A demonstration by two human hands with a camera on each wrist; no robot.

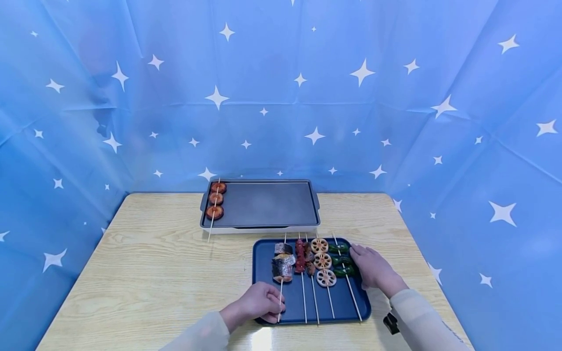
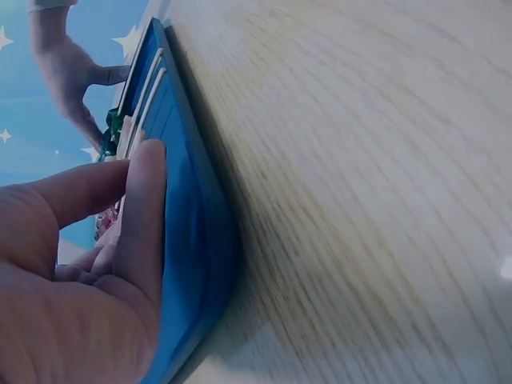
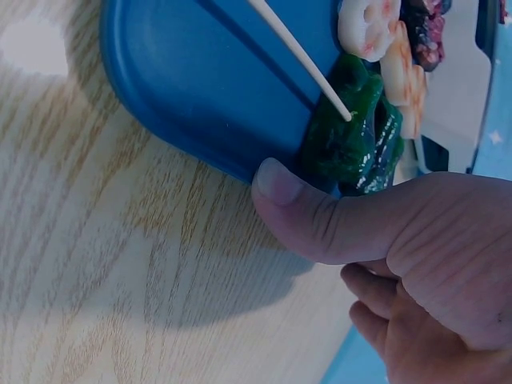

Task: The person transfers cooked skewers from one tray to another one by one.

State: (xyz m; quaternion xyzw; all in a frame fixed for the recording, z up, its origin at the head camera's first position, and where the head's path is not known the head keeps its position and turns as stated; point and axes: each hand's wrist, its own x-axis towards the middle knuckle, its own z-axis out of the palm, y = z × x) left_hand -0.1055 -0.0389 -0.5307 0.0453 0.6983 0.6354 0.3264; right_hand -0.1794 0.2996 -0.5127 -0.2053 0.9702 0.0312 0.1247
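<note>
My left hand pinches the lower stick of a fish skewer between thumb and forefinger, at the near left of a dark blue tray. The fish pieces, with silvery dark skin, lie on the tray. My right hand rests against the tray's right edge, beside a green pepper skewer; its thumb touches the rim in the right wrist view. Between the hands lie a lotus root skewer, a red meat skewer and a browner skewer whose kind I cannot tell.
Behind the tray stands a rectangular griddle with a dark plate and pale base. A skewer of round brown slices lies along its left side, stick overhanging the front. The wooden table meets a starry blue curtain.
</note>
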